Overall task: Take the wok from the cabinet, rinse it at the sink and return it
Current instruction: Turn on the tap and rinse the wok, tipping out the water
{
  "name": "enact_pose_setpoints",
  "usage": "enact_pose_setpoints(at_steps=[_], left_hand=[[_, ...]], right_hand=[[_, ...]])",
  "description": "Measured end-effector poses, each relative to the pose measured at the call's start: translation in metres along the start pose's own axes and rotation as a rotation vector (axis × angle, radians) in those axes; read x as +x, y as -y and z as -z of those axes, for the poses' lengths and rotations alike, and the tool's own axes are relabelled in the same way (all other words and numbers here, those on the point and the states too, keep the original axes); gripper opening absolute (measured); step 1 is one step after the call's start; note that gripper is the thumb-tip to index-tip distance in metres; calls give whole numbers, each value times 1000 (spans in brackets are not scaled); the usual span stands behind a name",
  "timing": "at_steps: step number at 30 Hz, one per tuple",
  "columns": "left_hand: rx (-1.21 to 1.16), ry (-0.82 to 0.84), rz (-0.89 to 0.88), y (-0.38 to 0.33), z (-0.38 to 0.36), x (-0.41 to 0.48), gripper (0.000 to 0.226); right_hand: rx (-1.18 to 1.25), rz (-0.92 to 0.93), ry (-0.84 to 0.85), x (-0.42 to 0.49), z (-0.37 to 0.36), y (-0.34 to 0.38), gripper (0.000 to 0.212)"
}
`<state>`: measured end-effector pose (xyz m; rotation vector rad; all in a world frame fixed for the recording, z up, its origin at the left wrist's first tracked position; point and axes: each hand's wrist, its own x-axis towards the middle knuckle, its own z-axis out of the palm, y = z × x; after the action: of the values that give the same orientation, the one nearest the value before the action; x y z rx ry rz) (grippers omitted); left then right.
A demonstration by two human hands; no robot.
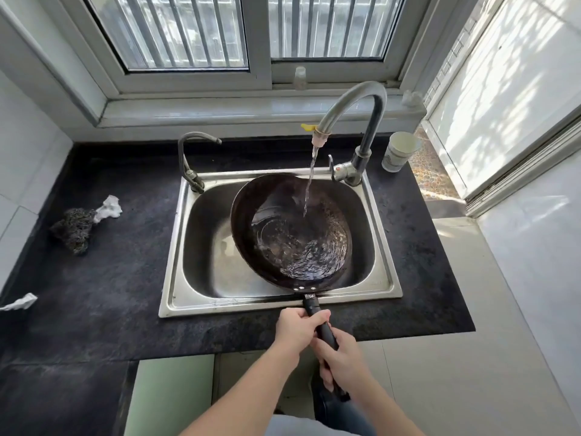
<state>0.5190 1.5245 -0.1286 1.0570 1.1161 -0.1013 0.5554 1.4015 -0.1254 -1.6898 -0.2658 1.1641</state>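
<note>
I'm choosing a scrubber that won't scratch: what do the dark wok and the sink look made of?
The round dark wok looks like seasoned carbon steel or iron: matte, mottled black-brown, riveted at its black handle. The rectangular silver sink looks like brushed stainless steel: grey sheen with soft reflections.

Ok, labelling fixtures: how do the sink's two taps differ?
The large tap, back right, arches high and pours water into the wok; the small tap, back left, is lower, thinner and dry. The large tap has a pink nozzle fitting; the small tap's spout is bare. Both are curved metal.
</note>
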Motion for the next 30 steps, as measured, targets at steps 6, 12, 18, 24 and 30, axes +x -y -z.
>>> enact_pose_setpoints(at_steps=[6, 12, 18, 24, 30], left_hand=[[-234, 133, 87, -6, 12, -4, 23], [-155, 209, 82, -4, 18, -6, 19], [-141, 206, 70, 5, 13, -5, 19], [23, 78, -3, 1, 5, 1, 18], [-54, 70, 24, -8, 6, 2, 16]], right_hand=[[-255, 10, -176, 5, -20, 6, 11], [-330, 37, -245, 2, -26, -13, 8], [-305, 84, -165, -2, -12, -16, 3], [5, -30, -18, -1, 0, -5, 13], [0, -62, -73, 5, -11, 10, 14]])
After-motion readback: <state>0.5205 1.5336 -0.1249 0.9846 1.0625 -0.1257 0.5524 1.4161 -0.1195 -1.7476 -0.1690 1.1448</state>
